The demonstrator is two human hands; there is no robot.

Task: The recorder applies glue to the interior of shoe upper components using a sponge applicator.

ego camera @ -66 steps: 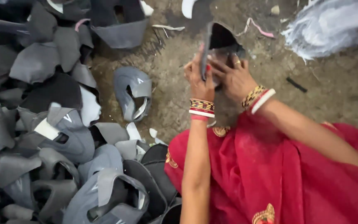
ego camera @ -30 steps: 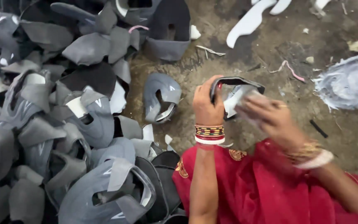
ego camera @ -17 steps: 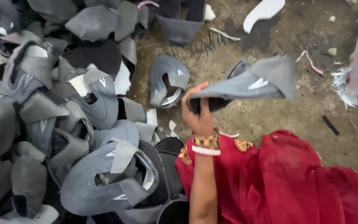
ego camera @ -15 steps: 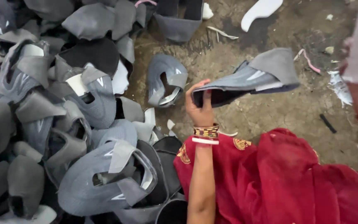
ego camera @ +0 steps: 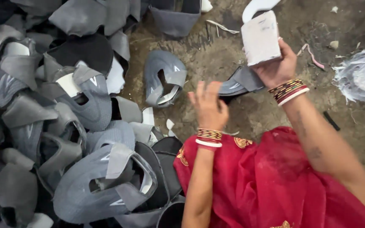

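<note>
Right hand (ego camera: 277,67) has its fingers wrapped round one pale grey rectangular block (ego camera: 260,37) held over one grey fabric shoe upper (ego camera: 238,82) on the dirt floor (ego camera: 233,46), left hand (ego camera: 208,107) hangs loose-fingered and empty beside it, one more upper (ego camera: 163,82) lying apart, big pile of grey uppers (ego camera: 55,126) crowding the left.

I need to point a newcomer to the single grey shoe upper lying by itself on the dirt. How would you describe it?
Start at the big heap of grey shoe uppers on the left, then look right onto the bare dirt floor. The lone grey upper lies there, left of the open left hand. Unlike its neighbours, nothing is stacked on it.
</note>
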